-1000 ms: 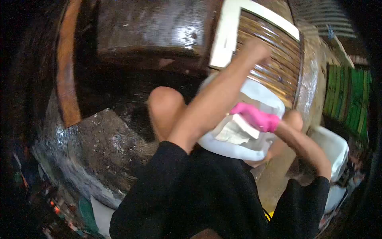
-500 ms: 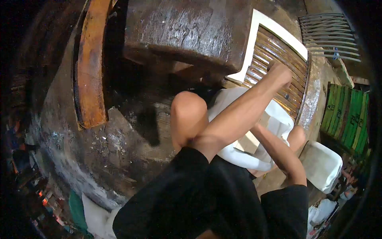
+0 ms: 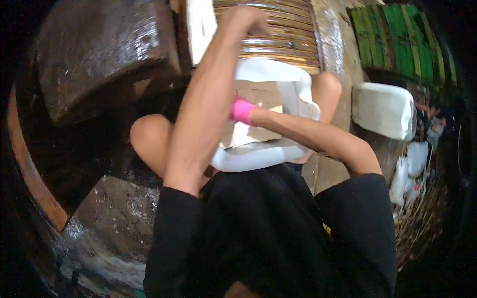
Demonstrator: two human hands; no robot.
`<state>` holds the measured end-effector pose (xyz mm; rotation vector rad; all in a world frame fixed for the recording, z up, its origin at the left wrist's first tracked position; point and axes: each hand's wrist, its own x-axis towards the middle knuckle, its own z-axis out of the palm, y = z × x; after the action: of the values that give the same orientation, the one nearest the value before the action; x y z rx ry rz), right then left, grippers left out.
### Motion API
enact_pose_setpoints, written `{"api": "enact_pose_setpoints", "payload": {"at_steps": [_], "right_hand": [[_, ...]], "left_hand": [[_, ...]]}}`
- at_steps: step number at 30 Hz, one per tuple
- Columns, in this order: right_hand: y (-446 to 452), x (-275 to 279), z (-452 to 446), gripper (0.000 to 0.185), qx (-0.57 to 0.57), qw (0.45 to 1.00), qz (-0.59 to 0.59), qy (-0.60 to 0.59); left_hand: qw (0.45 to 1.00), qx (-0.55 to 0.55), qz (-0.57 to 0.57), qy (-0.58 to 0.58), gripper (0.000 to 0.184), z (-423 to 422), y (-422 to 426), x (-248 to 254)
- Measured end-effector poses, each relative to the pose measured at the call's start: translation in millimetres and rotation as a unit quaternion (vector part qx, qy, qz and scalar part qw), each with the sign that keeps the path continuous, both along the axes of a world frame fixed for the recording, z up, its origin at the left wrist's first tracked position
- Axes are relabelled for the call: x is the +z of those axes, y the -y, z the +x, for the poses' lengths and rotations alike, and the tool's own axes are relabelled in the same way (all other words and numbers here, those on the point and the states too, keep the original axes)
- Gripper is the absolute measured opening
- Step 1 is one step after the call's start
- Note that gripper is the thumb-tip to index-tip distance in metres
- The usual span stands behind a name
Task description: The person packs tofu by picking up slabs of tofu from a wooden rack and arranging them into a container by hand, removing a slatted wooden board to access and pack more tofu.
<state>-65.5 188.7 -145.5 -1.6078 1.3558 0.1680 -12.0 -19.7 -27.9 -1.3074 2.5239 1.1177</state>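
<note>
A white plastic container [image 3: 258, 159] with a cut, uneven rim sits between my knees. Pale beige, flat-sided pieces [image 3: 268, 99] lie inside it; their kind I cannot make out. My right hand [image 3: 242, 110], with pink covering it, reaches into the container beside these pieces. Its fingers are hidden behind my left forearm. My left arm stretches across the container, and my left hand [image 3: 251, 21] is over the wet brown slatted rack [image 3: 278, 39], bent at the wrist. Blur hides whether its fingers hold anything.
A large dark wet block [image 3: 109, 54] stands at the left, with a white board [image 3: 201, 30] beside the rack. To the right is another white container [image 3: 382, 109]. Green slatted crates [image 3: 397, 44] stand at the upper right, and white bags [image 3: 410, 169] lie below.
My view has swung right, so the rack and container appear farther left. My left hand has shifted from a fist-like pose on the slats to a bent wrist. My pink-covered right hand has come into sight.
</note>
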Motion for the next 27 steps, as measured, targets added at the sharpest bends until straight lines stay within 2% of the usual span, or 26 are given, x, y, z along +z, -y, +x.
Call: {"api": "enact_pose_setpoints", "payload": {"at_steps": [1, 3, 4, 6, 8, 11, 13, 14, 16, 17, 18, 20, 22, 25, 27], "right_hand": [[-3.5, -4.8, 6.2, 0.049, -0.013, 1.0, -0.009, -0.008], [-6.1, -7.9, 9.2, 0.048, -0.024, 0.999, -0.037, -0.005], [-7.2, -8.2, 8.5, 0.046, -0.025, 0.998, -0.058, 0.006], [-0.7, 33.9, -7.5, 0.043, 0.179, 0.974, -0.11, -0.081], [4.3, 56.5, -15.0, 0.033, 0.355, 0.91, -0.124, -0.178], [-5.9, 46.9, -5.2, 0.027, 0.535, 0.837, 0.012, -0.115], [-16.4, -2.2, -1.4, 0.03, 0.501, 0.862, -0.049, -0.05], [-14.1, -27.1, 0.9, 0.03, 0.546, 0.836, -0.048, -0.021], [-25.5, -10.9, 0.8, 0.027, 0.356, 0.932, 0.057, 0.041], [-31.1, -2.1, 0.8, 0.027, 0.253, 0.959, 0.099, 0.083], [-30.2, 8.5, -20.3, 0.026, 0.285, 0.929, -0.088, 0.219], [-27.5, 90.3, -59.7, 0.029, 0.277, 0.955, -0.002, 0.109], [12.6, 144.2, -111.7, 0.033, 0.215, 0.971, 0.065, 0.076], [129.3, 147.4, -211.7, 0.04, 0.121, 0.938, 0.163, 0.281], [179.7, 219.3, -229.6, 0.041, -0.034, 0.903, 0.082, 0.421]], "left_hand": [[0.999, -0.013, -0.052, 0.005, 0.049, 0.6, -1.9, 7.0], [0.999, -0.029, -0.029, -0.029, 0.05, 7.2, -10.0, 17.2], [0.997, -0.033, -0.064, -0.023, 0.05, 8.0, -16.3, 18.8], [0.997, 0.006, -0.071, -0.029, 0.05, 12.7, -28.1, 16.1], [0.998, 0.017, -0.054, -0.022, 0.051, 22.3, -34.5, 17.7], [1.0, 0.0, -0.018, 0.014, 0.053, 15.2, -30.0, 40.4], [0.997, 0.022, -0.017, 0.076, 0.054, -2.9, -34.0, 59.5], [0.997, 0.003, -0.03, 0.064, 0.055, 6.4, -26.6, 41.1], [0.996, 0.006, -0.017, 0.087, 0.057, 13.1, -22.5, 24.9], [0.996, -0.008, 0.011, 0.084, 0.057, 16.4, -24.1, 21.6], [0.997, -0.02, 0.031, 0.075, 0.057, 18.6, -21.1, 20.3], [0.999, -0.01, 0.021, 0.048, 0.058, 18.3, -14.4, 7.9], [0.999, 0.0, -0.002, 0.047, 0.057, 19.6, -15.1, 11.1], [0.996, -0.011, 0.02, 0.087, 0.053, 12.9, -19.8, 31.2], [0.991, 0.005, 0.022, 0.132, 0.05, 7.2, -18.9, 30.1]]}}
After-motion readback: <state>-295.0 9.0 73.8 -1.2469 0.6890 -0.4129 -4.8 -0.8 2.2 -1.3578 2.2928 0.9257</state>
